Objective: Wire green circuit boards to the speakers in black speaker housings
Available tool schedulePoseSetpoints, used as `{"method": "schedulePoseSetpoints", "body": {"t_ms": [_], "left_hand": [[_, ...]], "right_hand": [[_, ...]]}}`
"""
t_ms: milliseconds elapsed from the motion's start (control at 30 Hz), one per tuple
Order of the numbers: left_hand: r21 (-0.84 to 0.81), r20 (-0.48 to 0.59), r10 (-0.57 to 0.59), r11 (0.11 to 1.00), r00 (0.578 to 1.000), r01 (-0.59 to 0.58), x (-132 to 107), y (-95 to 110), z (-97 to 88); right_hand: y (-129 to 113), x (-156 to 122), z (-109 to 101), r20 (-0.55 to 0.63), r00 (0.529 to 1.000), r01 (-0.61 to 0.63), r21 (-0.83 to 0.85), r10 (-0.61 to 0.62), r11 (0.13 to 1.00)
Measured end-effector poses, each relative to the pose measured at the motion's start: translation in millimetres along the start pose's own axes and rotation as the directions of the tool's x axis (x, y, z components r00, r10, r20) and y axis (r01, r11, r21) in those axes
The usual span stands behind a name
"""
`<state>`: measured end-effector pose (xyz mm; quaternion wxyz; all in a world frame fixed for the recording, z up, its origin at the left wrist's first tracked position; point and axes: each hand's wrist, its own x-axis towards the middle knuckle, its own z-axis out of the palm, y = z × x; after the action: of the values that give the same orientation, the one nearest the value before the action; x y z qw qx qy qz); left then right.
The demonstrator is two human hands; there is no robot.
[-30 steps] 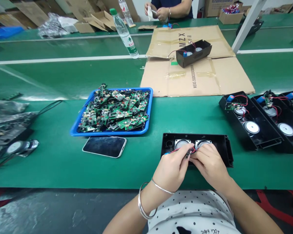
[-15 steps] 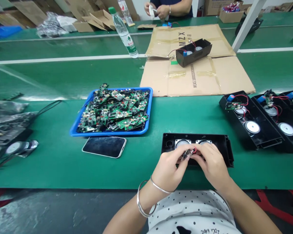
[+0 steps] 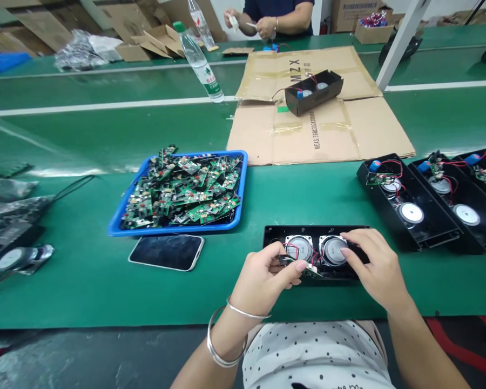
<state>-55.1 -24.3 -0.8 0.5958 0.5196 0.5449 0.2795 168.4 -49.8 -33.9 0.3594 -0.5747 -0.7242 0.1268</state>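
In front of me lies a black speaker case (image 3: 273, 233) with two round speakers in it, the left speaker (image 3: 299, 248) and the right speaker (image 3: 332, 251). My left hand (image 3: 269, 275) is closed on a small circuit board (image 3: 311, 271) over the case's near edge. Red wires run from the board toward the speakers. My right hand (image 3: 375, 265) is at the right speaker, thumb and forefinger apart near its right side. Whether the fingertips touch the speaker I cannot tell. Part of the case is hidden under both hands.
A blue tray (image 3: 243, 189) heaped with circuit boards stands left, with a phone (image 3: 168, 252) before it. Several black cases (image 3: 437, 227) with speakers sit right. Beyond are flattened cardboard (image 3: 251, 135), another case (image 3: 314, 94), a water bottle (image 3: 200, 65) and a co-worker's hands (image 3: 266, 27).
My hands were together over the case at the board. My right hand has moved right to the right speaker, while my left keeps the board, now lower and slightly left.
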Motion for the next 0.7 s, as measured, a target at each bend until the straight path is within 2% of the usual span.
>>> {"method": "schedulePoseSetpoints", "body": {"t_ms": [100,267,500,700], "left_hand": [[0.062,0.002,-0.006,0.998,1.000,0.005,0,5,3.1],[0.084,0.009,-0.038,0.996,0.999,0.037,0,11,6.2],[0.025,0.028,-0.049,0.998,0.998,0.049,3,5,6.3],[-0.099,0.099,-0.069,0.992,0.993,0.079,-4,12,-0.4]], "right_hand": [[-2,0,4,0.076,0.995,0.066,-0.057,-0.062,0.996],[-2,1,6,0.103,0.994,0.058,-0.126,-0.045,0.990],[-2,3,6,0.152,0.988,0.044,-0.159,-0.019,0.986],[-4,0,6,0.149,0.989,0.041,-0.170,-0.015,0.985]]}}
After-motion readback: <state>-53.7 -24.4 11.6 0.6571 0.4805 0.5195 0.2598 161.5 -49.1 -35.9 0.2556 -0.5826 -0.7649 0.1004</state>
